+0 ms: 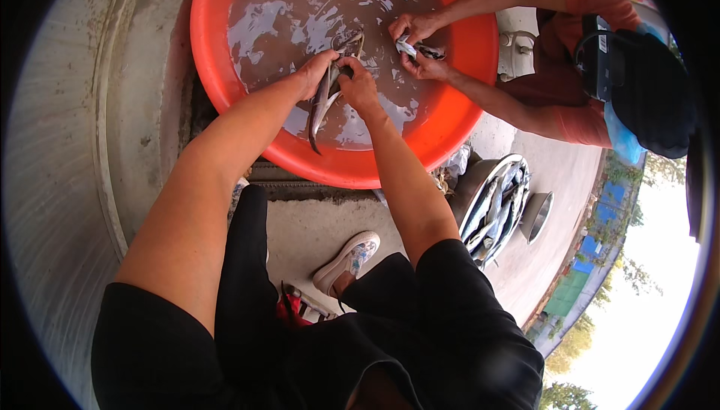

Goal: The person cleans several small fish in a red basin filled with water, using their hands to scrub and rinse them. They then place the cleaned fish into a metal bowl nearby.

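Observation:
Both my hands are over a large orange-red plastic tub (349,176) of murky water (270,33). My left hand (316,72) grips a long, slender fish (322,103), whose tail points down toward the near rim. Close beside it, my right hand (358,85) has its fingers curled on the same fish near its upper part. The fish's upper end lies just past my fingertips, over the water, and its detail is hard to make out.
Across the tub at right, a co-worker's hands (419,44) hold another fish (406,46). Several long silvery fish (498,207) fill a metal basin (466,193) right of my right arm. A smaller metal bowl (537,216) stands beside it. A concrete wall (135,72) rises at left.

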